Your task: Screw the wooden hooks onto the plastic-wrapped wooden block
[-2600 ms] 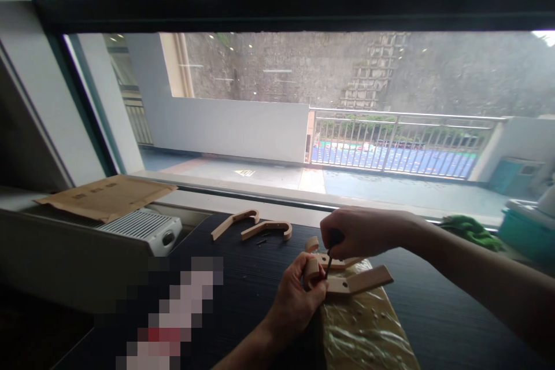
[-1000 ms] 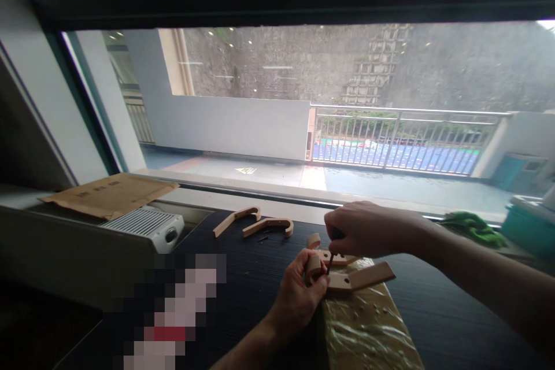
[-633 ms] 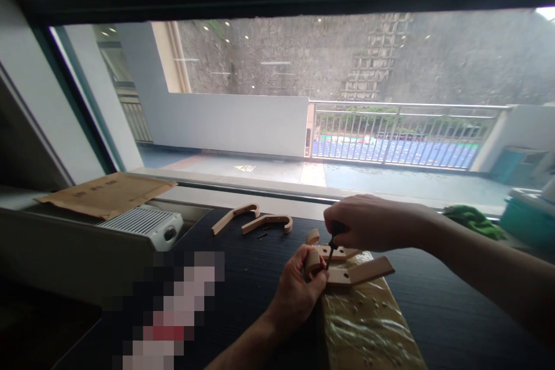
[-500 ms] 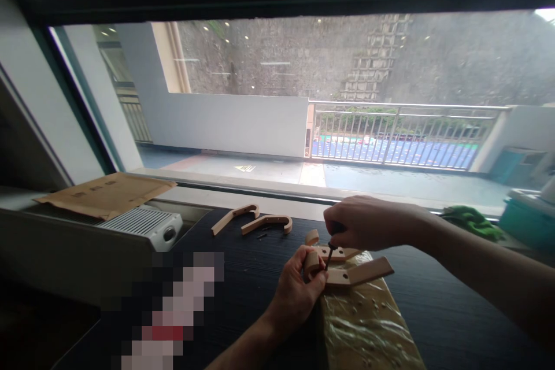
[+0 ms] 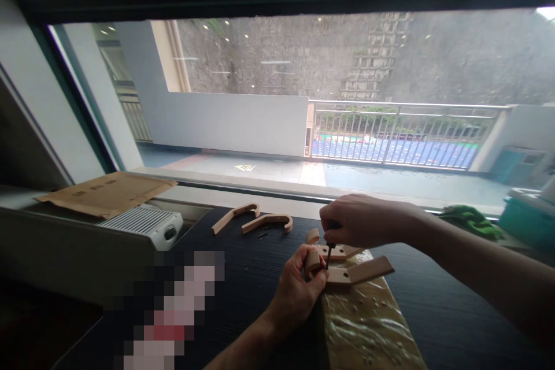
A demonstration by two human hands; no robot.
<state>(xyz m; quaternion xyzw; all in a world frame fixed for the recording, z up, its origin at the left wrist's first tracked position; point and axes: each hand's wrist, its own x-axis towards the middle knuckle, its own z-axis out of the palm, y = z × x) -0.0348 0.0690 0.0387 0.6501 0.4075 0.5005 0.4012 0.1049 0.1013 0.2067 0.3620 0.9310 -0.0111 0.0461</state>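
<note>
My right hand is closed around the handle of a screwdriver, whose shaft points down at a wooden hook. With fingers and thumb my left hand grips the curled end of that hook, close to the screwdriver's tip. The tip itself and any screw under it are hidden by my left fingers. The hook lies across a board wrapped in clear plastic, and a dark hole shows in it. Just behind is a second wooden hook with holes, partly covered by my hands.
Two more wooden hooks lie on the dark table, with small dark screws beside them. A brown envelope rests on a white ribbed device at left. A green cloth sits by the window at right.
My right hand has shifted slightly left and turned a little on the screwdriver, which now stands more upright. The left hand and the hooks stay put.
</note>
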